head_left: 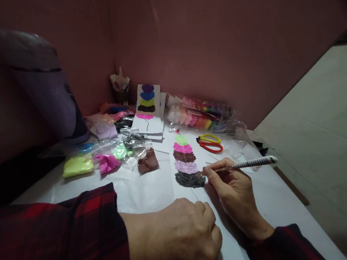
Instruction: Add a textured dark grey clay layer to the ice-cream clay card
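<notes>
My right hand (233,193) pinches a thin tool with a black-and-white patterned handle (253,162). Its tip meets the right edge of the dark grey clay band (189,179), the lowest of several textured bands on a white sheet (183,196). Above that band come lilac, brown (184,156), pink and light green (181,139) ones. A thin curved line runs down below the grey band. My left hand (183,231) rests on the paper in front of the bands, its fingers curled under; whether they hold anything is hidden.
Yellow (78,165), magenta (107,163) and brown clay packets (148,162) lie at the left. Behind stand a coloured reference card (147,112) and a cup of tools (122,95). Red-and-yellow scissors (211,143) lie right of the bands. A tall purple container (50,93) stands left.
</notes>
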`<move>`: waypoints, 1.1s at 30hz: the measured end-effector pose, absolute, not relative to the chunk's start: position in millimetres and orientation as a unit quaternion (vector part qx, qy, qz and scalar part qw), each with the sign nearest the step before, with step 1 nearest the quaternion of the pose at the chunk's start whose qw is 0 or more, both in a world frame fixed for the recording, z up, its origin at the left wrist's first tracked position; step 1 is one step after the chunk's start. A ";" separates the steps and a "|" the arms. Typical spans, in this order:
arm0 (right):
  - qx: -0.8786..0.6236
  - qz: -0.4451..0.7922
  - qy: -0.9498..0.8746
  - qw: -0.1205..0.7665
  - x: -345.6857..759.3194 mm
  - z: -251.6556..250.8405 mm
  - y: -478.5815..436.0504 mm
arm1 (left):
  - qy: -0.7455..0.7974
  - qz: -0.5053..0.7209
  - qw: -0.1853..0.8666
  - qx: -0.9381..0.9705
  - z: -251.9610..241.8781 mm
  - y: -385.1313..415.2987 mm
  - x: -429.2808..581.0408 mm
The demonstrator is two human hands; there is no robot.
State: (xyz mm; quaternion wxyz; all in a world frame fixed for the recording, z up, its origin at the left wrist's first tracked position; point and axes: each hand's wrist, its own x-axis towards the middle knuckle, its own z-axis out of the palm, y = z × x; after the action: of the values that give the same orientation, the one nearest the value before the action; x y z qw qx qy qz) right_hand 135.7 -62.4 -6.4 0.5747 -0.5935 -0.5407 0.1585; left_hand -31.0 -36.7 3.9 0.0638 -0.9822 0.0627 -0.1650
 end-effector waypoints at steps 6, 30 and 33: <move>-0.592 0.198 -0.525 0.579 137.7 -7.9 -66.3 | 0.060 -0.165 0.068 -0.982 3.4 -37.1 -32.7; -0.625 0.083 -0.615 0.473 137.3 -6.8 -68.0 | 0.055 -0.166 0.039 -0.984 2.6 -35.4 -30.7; -0.627 0.057 -0.620 0.469 138.2 -4.5 -67.7 | 0.052 -0.165 0.039 -0.984 1.5 -35.9 -31.5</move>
State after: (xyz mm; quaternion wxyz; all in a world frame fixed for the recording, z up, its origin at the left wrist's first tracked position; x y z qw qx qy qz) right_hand 138.2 -67.7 -4.5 0.4688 -0.6269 -0.6196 0.0571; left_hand -31.5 -35.9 1.5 0.0394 -0.9842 0.0516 -0.1646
